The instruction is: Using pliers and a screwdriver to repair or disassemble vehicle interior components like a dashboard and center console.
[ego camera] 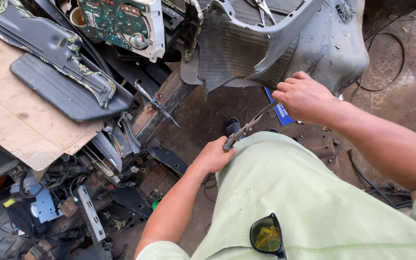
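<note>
At the far left of the frame, a worn cardboard sheet [10, 115] lies beneath a dark plastic panel [66, 91]. At upper centre-left sits an exposed green instrument-cluster circuit board [116, 21] in a white housing. The lower left holds a jumble of dismantled car parts and wiring [68, 202]. Near centre, the left hand [214, 156] is closed around the lower end of a long metal hand tool [246, 129], which slants up and to the right. Above centre hangs a large grey moulded plastic trim piece [285, 43]. At right of centre, the right hand [302, 96] is curled closed at the tool's upper end, just below the trim. Yellow-lensed sunglasses [267, 235] hang on the pale green shirt [314, 202] at bottom centre.
</note>
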